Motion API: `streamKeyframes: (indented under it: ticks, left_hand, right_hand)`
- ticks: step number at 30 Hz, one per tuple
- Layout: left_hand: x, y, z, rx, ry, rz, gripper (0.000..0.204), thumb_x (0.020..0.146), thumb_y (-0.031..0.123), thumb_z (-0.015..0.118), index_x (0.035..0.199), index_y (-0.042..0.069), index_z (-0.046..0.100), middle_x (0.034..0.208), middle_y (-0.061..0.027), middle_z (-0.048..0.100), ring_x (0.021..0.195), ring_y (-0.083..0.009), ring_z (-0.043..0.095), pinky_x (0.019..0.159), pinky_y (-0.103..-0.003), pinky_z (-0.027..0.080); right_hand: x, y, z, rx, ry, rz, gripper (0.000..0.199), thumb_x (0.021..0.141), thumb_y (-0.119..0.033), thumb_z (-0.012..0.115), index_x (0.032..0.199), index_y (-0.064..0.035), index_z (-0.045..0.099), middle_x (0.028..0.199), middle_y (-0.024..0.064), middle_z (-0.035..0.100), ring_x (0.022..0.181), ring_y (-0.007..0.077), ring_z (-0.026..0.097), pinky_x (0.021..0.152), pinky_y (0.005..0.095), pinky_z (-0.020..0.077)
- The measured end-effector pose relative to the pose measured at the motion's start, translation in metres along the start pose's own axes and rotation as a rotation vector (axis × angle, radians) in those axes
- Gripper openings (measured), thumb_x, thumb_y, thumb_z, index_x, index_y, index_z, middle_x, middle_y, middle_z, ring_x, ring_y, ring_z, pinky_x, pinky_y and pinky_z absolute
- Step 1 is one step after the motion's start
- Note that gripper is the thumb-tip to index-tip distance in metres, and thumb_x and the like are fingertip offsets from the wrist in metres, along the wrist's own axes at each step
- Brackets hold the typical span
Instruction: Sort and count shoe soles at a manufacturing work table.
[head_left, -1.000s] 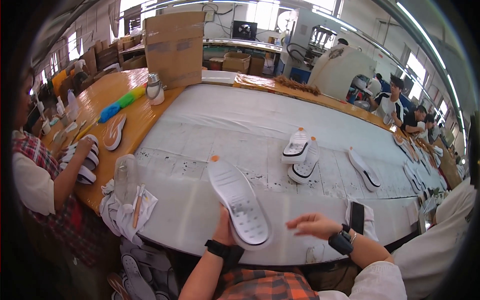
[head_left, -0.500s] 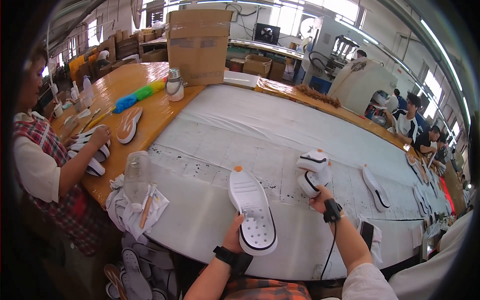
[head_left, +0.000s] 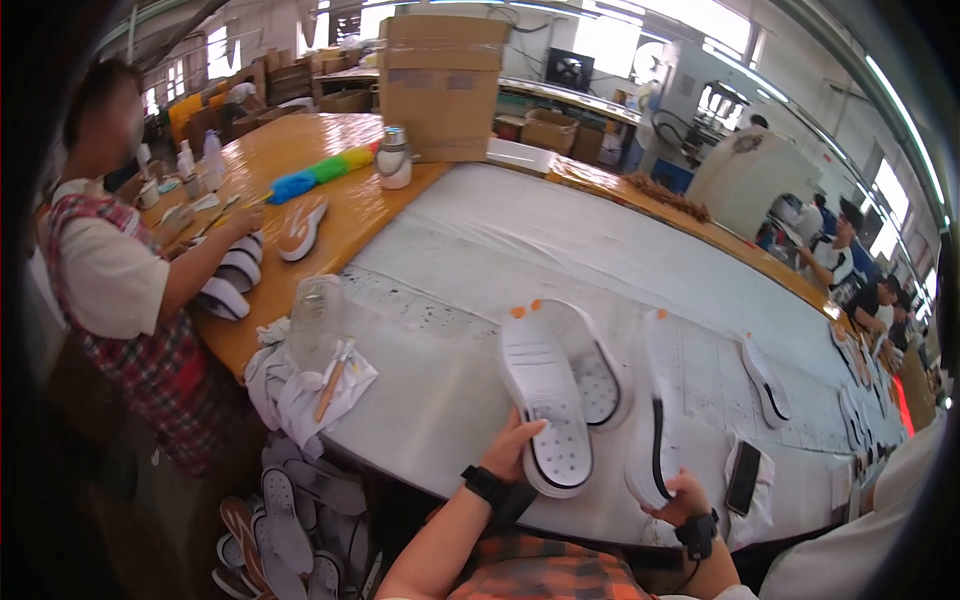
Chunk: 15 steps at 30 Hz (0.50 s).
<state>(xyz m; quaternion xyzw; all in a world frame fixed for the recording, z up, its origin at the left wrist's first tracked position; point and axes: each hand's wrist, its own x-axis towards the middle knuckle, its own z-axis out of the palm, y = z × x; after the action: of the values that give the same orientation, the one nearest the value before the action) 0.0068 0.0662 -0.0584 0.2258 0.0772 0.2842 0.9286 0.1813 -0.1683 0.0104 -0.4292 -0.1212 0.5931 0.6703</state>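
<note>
My left hand (head_left: pixel 513 450) is closed round the side of a white shoe sole (head_left: pixel 540 385), its dotted, holed inner face turned up and a black line along its rim. Partly behind it is a second white sole (head_left: pixel 592 360) of the same kind; whether my left hand also touches that one is hidden. To the right, a third white sole (head_left: pixel 657 415) is tilted on its edge, showing its side with a black stripe. My right hand (head_left: pixel 686 500) grips its near end. Small orange tabs stick out at the far ends of the soles.
On the white table (head_left: pixel 480 225) lie another sole (head_left: pixel 766 385), a phone (head_left: pixel 742 478) on a cloth, and a plastic jar (head_left: pixel 317 325) with a brush (head_left: pixel 331 385) on rags. A co-worker (head_left: pixel 120 290) handles shoe parts at the left. A carton (head_left: pixel 440 90) stands behind.
My right hand has come nearer from the pair of soles farther off and now holds one tilted on edge. The other sole now lies behind the left one. The view has shifted left.
</note>
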Motion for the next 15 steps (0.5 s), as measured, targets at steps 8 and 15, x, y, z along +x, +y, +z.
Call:
streamKeyframes:
  ticks: [8,15]
  left_hand:
    - [0.007,-0.006,-0.006,0.002,-0.066,-0.052,0.058,0.081,0.012,0.058,0.129,0.01,0.026,0.118,-0.0079,0.045,0.106,-0.0201,0.048,0.088,-0.035,0.042]
    - [-0.01,0.014,0.003,0.0,0.044,-0.086,0.051,0.082,0.021,0.057,0.125,0.013,0.03,0.104,-0.0066,0.051,0.096,-0.019,0.053,0.081,-0.035,0.047]
  right_hand:
    - [-0.003,-0.011,0.079,-0.286,-0.226,0.095,0.074,0.065,0.003,0.062,0.13,-0.0008,0.027,0.116,0.0149,0.049,0.099,0.0265,0.054,0.071,0.0369,0.0488]
    - [0.142,-0.038,0.266,-0.109,-0.527,-0.045,0.061,0.078,-0.006,0.058,0.131,0.0019,0.027,0.12,0.0142,0.047,0.11,0.0255,0.048,0.091,0.0326,0.0407]
